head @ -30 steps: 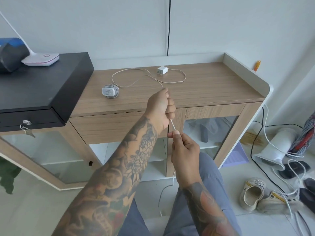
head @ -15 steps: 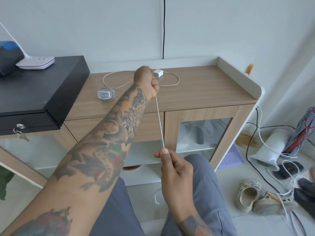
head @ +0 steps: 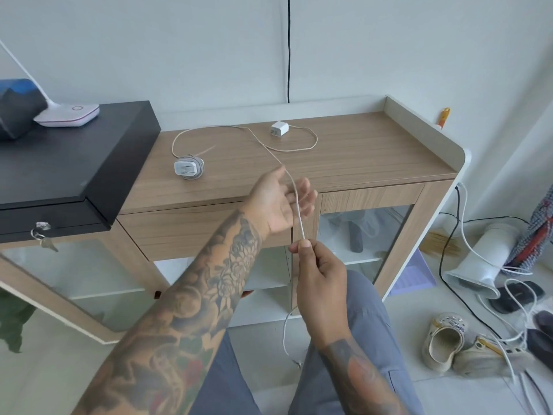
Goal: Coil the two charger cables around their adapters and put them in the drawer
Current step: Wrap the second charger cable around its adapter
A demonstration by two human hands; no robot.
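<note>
A small white adapter [head: 279, 128] lies at the back of the wooden cabinet top [head: 374, 151], and its loose beige cable [head: 299, 148] loops beside it and runs off the front edge. My left hand [head: 279, 202] hovers at that edge with its palm up and fingers spread, and the cable lies across the fingers. Just below, my right hand [head: 318, 271] pinches the cable between thumb and forefinger; the cable's free end hangs down toward the floor. A second adapter [head: 189, 169], with its cable wound round it, lies at the left of the top. The closed drawer front [head: 191, 232] sits beneath.
A black cabinet [head: 74, 163] with a key in its lock stands at the left, carrying a white lamp base [head: 70, 114]. On the floor at the right are shoes [head: 446, 342], loose white cables and a white appliance [head: 484, 259]. A black cord [head: 288, 49] runs down the wall.
My left hand slid out along the cable toward the adapter, then came back to the front edge and opened. The right hand kept its pinch on the cable.
</note>
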